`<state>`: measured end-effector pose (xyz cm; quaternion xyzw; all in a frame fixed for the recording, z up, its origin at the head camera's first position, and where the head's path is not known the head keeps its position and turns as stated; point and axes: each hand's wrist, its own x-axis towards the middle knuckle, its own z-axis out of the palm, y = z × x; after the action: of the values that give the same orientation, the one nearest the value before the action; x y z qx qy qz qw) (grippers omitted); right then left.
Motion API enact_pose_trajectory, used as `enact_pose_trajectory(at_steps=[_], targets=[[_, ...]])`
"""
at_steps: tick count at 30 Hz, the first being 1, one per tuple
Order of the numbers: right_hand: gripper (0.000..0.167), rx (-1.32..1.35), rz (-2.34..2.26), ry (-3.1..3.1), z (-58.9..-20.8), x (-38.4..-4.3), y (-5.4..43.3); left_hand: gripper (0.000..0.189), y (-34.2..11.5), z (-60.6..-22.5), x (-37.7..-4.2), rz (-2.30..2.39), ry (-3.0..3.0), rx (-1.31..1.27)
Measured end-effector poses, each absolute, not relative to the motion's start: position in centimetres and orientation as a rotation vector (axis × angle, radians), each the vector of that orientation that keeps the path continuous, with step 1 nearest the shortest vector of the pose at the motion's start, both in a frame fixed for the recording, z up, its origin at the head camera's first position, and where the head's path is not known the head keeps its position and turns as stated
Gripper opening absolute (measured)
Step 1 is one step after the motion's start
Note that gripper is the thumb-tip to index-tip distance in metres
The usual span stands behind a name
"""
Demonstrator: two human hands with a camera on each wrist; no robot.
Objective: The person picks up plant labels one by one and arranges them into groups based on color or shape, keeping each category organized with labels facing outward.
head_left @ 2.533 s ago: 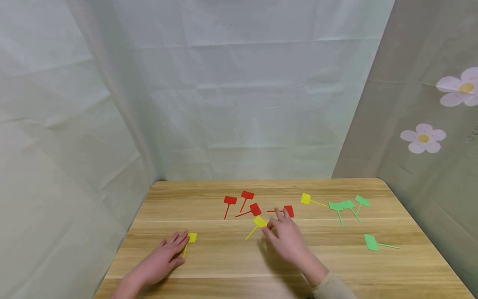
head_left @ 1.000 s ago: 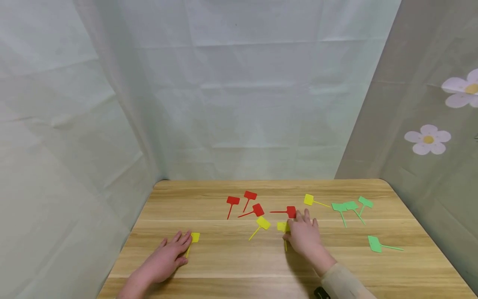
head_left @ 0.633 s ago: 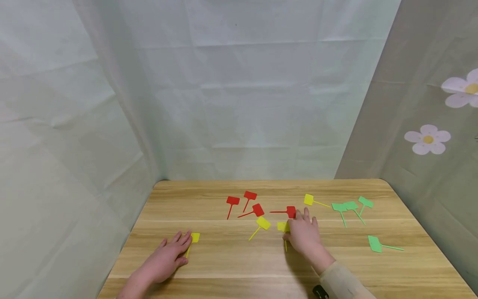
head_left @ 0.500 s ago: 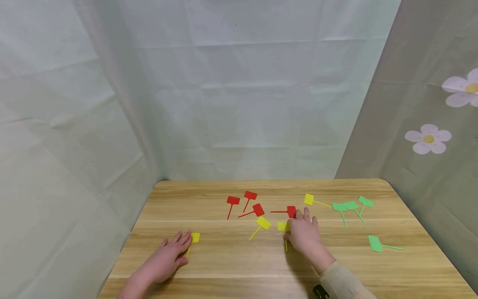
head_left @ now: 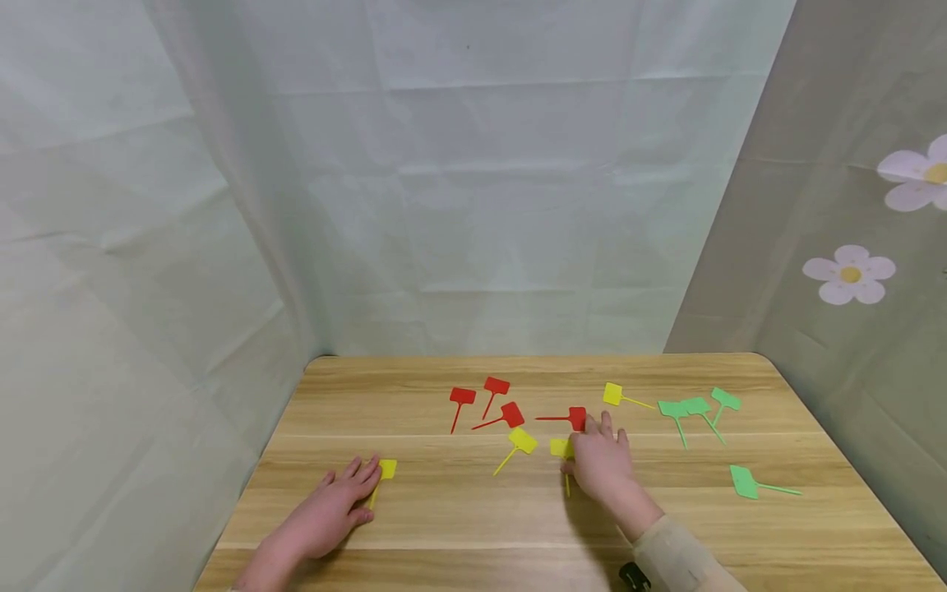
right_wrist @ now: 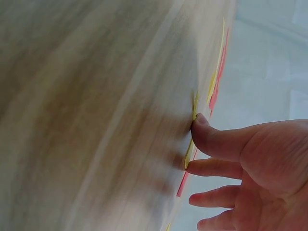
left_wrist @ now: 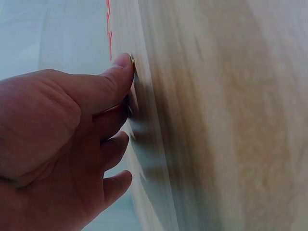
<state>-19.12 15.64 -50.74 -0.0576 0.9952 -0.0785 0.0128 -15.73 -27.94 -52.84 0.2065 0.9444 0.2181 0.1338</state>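
Observation:
My left hand (head_left: 333,511) rests low on the table at the left, its fingers extended over a yellow plant label (head_left: 388,469); the fingertips cover part of the head and stem. At right of centre, my right hand (head_left: 602,469) pinches another yellow plant label (head_left: 558,448) between thumb and index finger, its stem pointing towards me. The right wrist view shows the thumb (right_wrist: 204,134) and index finger on that label (right_wrist: 189,153), close to the wood. A third yellow label (head_left: 522,441) lies to its left, and a red label (head_left: 577,418) lies beside the right fingertips.
Several red labels (head_left: 463,396) lie near the middle back of the wooden table (head_left: 444,526). Several green labels (head_left: 743,482) are at the right, and a yellow one (head_left: 612,394) lies behind the right hand. Pale cloth (head_left: 481,205) hangs around the table.
My right hand has moved right from beside the middle yellow label, and the yellow label under it has come into view. Over the last second both hands have stayed still.

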Motion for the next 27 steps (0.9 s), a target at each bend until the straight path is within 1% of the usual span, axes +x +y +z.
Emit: enact_pose_trajectory(at_steps=[10,15,22,27], targets=[[0.026,-0.174,-0.252,3.087,-50.87,-19.3,15.51,0.063,-27.84,-52.43,-15.69,0.639,2.717,0.594],[0.025,-0.161,-0.258,3.078,-50.7,-19.26,15.39,0.063,-27.86,-52.35,-15.67,0.654,2.72,0.603],[0.028,-0.153,-0.257,3.068,-50.76,-19.19,15.33,0.063,-27.89,-52.34,-15.64,0.633,2.733,0.617],[0.026,-0.158,-0.245,3.076,-50.67,-19.19,15.24,0.063,-27.75,-52.25,-15.56,0.64,2.733,0.609]])
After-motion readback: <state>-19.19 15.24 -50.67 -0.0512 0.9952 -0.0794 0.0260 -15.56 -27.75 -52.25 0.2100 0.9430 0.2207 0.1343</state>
